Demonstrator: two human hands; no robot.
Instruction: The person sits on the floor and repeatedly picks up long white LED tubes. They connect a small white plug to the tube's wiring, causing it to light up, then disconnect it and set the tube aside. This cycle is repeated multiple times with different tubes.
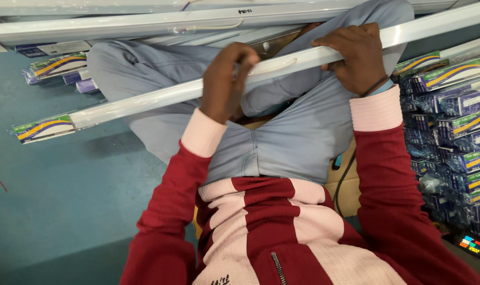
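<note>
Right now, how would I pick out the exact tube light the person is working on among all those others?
Start at the person's lap, in light blue jeans. One long white tube light in clear wrapping lies slanted across it, its printed end cap out over the blue floor. Unlike the tubes lying behind it or the boxed stack, it alone is gripped by both the left hand and right hand.

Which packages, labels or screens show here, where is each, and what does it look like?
Tube pack: long white tube in clear wrap, across the lap, held by left hand and right hand.
End label: its left tip; blue, yellow, green.
Stacked boxes: right side; blue ends with yellow-green stripes.
Small screen: bottom right; dark with coloured marks.
Loose packs: upper left floor; same colours.
</note>
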